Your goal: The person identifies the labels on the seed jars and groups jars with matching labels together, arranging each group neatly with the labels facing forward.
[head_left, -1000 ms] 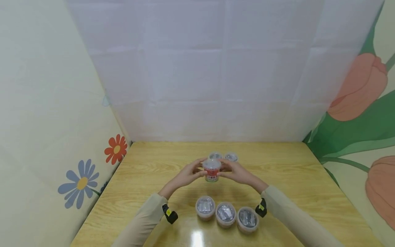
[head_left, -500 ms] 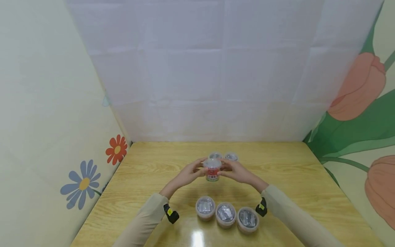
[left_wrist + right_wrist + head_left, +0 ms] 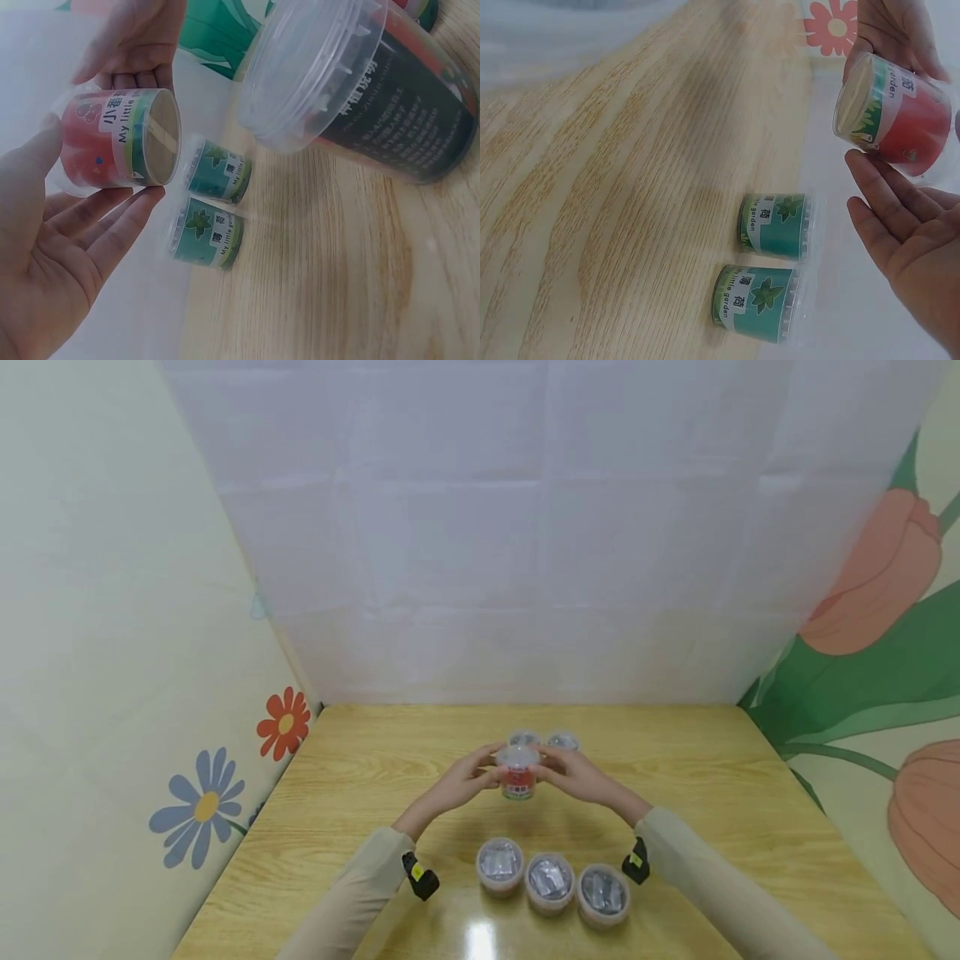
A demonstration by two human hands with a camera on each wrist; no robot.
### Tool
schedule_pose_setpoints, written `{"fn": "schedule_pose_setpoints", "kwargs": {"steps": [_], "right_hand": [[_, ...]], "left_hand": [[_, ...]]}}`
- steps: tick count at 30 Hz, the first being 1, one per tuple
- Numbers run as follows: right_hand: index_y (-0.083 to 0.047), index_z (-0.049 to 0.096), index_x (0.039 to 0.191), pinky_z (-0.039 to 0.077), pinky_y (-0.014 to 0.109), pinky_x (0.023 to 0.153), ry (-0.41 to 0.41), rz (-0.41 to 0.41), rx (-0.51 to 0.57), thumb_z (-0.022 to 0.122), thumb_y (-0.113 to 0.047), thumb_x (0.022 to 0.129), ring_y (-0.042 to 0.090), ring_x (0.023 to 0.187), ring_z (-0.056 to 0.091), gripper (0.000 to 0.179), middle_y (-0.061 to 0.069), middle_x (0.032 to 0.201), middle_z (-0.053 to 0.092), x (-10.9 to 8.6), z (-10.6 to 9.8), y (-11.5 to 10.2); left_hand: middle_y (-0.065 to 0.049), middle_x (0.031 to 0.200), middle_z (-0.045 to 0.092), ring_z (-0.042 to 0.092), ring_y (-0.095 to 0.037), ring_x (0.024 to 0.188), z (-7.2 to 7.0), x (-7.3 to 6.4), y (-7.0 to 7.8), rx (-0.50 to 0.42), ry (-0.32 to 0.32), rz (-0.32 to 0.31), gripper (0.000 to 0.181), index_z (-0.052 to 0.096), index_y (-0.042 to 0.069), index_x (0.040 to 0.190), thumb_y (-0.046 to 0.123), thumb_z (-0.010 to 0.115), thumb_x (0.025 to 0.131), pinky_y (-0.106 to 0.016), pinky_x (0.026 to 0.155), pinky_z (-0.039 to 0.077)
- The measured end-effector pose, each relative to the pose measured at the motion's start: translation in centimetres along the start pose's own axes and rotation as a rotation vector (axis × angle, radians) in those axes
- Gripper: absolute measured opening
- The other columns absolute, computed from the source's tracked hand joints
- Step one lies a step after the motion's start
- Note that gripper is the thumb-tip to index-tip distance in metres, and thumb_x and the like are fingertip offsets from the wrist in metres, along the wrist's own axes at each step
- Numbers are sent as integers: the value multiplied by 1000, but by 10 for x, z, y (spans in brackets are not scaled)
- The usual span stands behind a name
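A clear plastic cup with a red "My little garden" label [image 3: 517,779] is held above the middle of the table. My left hand [image 3: 459,783] grips its left side between thumb and fingers. From the other side, my right hand [image 3: 583,778] holds the same cup, its thumb near the label. The left wrist view shows the cup's pale bottom [image 3: 163,136] and a transparent lid at its far end. Behind the hands stand two lidded cups with green mint-leaf labels [image 3: 776,225], partly hidden in the head view.
Three more lidded cups stand in a slanting row near me: a left one [image 3: 499,862], a middle one [image 3: 550,880] and a right one [image 3: 603,893], with silvery packets under their lids. The wooden table [image 3: 360,752] meets a white sheet [image 3: 465,568] at the back and flowered cloth at both sides.
The red-labelled cup has shifted very slightly to the right and turned a little in both hands. The other cups have stayed in place.
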State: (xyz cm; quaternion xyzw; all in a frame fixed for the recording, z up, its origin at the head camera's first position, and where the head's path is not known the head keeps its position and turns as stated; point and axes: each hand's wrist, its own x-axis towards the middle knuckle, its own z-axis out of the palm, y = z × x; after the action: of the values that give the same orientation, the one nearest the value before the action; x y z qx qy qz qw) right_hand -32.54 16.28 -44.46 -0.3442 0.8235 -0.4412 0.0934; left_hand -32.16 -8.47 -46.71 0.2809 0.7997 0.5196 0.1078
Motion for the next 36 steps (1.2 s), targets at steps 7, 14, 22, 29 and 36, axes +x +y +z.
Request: {"fn": "schedule_pose_setpoints", "kwargs": {"steps": [7, 14, 22, 29, 36], "right_hand": [[-5, 40, 139, 52, 36, 86, -18, 26, 16, 48, -31, 97, 27, 107, 60, 50, 14, 124, 58, 2, -1, 2], [-4, 40, 139, 51, 45, 87, -48, -19, 38, 46, -24, 99, 28, 104, 60, 45, 15, 122, 58, 3, -2, 7], [-5, 43, 137, 53, 33, 83, -45, -27, -31, 49, -26, 97, 22, 98, 62, 45, 11, 117, 61, 5, -2, 16], [-2, 42, 137, 53, 36, 83, -29, -31, -55, 52, -25, 96, 26, 99, 63, 48, 14, 115, 62, 5, -1, 20], [3, 42, 136, 53, 36, 84, -8, 21, -117, 57, -28, 93, 25, 100, 62, 55, 15, 112, 64, 4, 0, 26]], "left_hand": [[-18, 127, 52, 61, -26, 104, 1, 4, -3, 14, 3, -24, 59, 28, 6, 145, 33, 48, 96, -30, 84, 53], [-19, 129, 52, 62, -28, 103, 1, 8, -9, 57, 10, -3, 58, 30, 2, 143, 31, 50, 96, -31, 81, 54], [-18, 129, 53, 61, -27, 103, 4, 11, -11, 116, 31, -8, 60, 33, 1, 142, 32, 53, 94, -31, 81, 53], [-18, 131, 51, 58, -31, 107, 5, 12, -11, 158, 59, 0, 58, 36, 0, 140, 28, 55, 94, -34, 83, 53], [-17, 129, 53, 58, -29, 108, 9, 11, -12, 226, 66, -21, 58, 38, 3, 140, 30, 58, 92, -36, 87, 52]]}}
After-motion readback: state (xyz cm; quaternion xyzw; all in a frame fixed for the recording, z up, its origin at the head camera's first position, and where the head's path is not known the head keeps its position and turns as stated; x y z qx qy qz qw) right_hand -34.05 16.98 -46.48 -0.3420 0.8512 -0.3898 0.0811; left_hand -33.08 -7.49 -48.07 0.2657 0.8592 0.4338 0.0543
